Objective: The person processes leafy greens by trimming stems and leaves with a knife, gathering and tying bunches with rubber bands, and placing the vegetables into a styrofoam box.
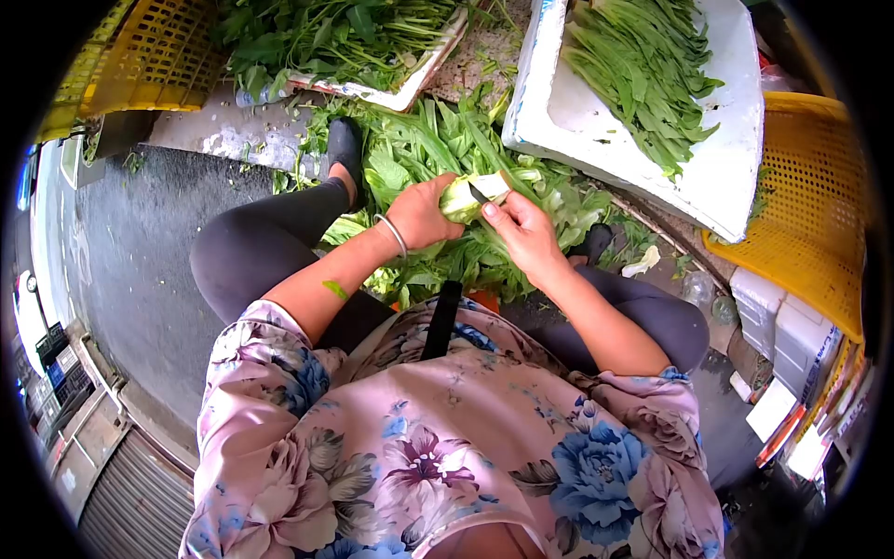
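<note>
The left hand (pixel 421 216) was clamped on the vegetable (pixel 454 201), apparently to steady it, while the right hand (pixel 524 235) gripped the knife (pixel 478 193) against it, between both hands and above the leaves (pixel 410 163), presumably so offcuts landed beneath.

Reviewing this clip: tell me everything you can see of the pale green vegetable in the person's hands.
The vegetable is a short, stout piece, pale green, whitish toward its upper right end; its exact kind is unclear. It sits slightly slanted above a pile of leafy greens. The left hand holds its left end, the right hand is at the other, and a dark blade appears against its surface. Its underside is hidden.
</note>
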Demonstrator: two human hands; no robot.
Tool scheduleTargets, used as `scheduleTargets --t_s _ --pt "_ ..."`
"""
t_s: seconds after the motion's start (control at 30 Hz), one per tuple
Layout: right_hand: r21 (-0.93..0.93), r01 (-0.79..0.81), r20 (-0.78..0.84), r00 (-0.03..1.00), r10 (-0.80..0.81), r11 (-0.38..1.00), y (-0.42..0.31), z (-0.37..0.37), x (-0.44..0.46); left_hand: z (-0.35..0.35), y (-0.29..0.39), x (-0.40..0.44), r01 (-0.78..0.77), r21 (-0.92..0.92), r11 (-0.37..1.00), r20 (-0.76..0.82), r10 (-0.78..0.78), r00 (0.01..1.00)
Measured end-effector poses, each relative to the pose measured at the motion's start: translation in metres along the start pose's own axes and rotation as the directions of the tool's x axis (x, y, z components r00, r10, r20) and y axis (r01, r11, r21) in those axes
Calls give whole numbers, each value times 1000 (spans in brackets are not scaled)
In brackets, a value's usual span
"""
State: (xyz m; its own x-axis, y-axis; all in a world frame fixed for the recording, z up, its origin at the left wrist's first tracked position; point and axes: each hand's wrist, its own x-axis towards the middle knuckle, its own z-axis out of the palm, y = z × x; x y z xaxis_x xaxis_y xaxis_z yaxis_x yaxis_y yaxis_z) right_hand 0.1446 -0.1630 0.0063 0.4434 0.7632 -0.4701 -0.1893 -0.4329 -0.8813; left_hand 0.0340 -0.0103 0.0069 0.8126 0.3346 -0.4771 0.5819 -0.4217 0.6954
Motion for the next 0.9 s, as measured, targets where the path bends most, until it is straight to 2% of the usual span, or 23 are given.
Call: scheduleTargets --t_s 0.07,0.1,0.13,0.17,0.23,0.27,0.3,0.33,0.37,0.4,0.43,0.5,0.53,0.57,0.63,0.67,0.7,0.77,0.8,0.83,0.9 --pt "-13 38 -27 999 -38 999 4 2 -1 0 2 -1 -20 -7 1000 28 20 999" --pt "0 107 -91 990 -107 994 6 5 -2 2 -2 2 -18 -8 1000 30 19 999" --pt "9 176 -154 973 -172 984 8 6 -3 6 -7 6 -38 -48 998 77 41 996" --pt "9 172 -151 974 -169 985 13 5 -4 9 -12 9 -55 -88 995 122 65 990" --pt "13 52 -157 986 -49 999 20 -1 -3 6 -9 11 -51 -109 993 164 69 984" --pt "128 -11 -149 988 30 992 22 -3 -4 9 -14 14 -39 -130 991 196 64 978" --pt "128 -12 -148 988 31 992 22 -10 -5 10 -15 16 -27 -150 988 228 61 972" --pt "333 -219 48 975 216 917 20 -22 -6 12 -18 14 -26 -150 988 228 61 972" --pt "474 -433 271 900 340 767 17 -30 -5 12 -20 12 -65 -105 992 152 81 985" --pt "537 -494 320 869 377 684 12 -29 -6 10 -18 11 -101 -56 993 77 105 991" --pt "536 -492 317 870 377 686 10 -32 -8 7 -17 12 -104 -57 993 77 108 991" --pt "625 -556 365 829 424 548 9 -39 -11 -4 -11 14 -1 -220 976 253 58 966" --pt "598 -565 302 816 494 568 6 -40 -11 -9 -5 12 15 -276 961 281 66 957" --pt "599 -566 303 815 493 566 8 -43 -11 -6 -8 14 16 -275 961 282 65 957" --pt "499 -569 175 805 566 654 13 -48 -13 3 -17 21 2 -474 881 287 153 946" --pt "437 -553 4 790 613 709 15 -46 -13 6 -21 24 2 -473 881 290 154 944" --pt "441 -550 1 791 612 710 14 -43 -14 6 -21 27 50 -540 840 295 133 946" --pt "379 -344 -200 876 439 859 7 -39 -16 7 -19 30 91 -600 795 302 119 946" --pt "259 -275 -174 930 325 926 -2 -39 -17 5 -14 29 83 -587 805 295 118 948" --pt "210 31 -229 973 18 977 10 -29 -11 6 -11 28 75 -576 814 288 116 951" --pt "141 19 -183 983 7 990 5 -26 -11 9 -8 28 65 -565 823 282 119 952"
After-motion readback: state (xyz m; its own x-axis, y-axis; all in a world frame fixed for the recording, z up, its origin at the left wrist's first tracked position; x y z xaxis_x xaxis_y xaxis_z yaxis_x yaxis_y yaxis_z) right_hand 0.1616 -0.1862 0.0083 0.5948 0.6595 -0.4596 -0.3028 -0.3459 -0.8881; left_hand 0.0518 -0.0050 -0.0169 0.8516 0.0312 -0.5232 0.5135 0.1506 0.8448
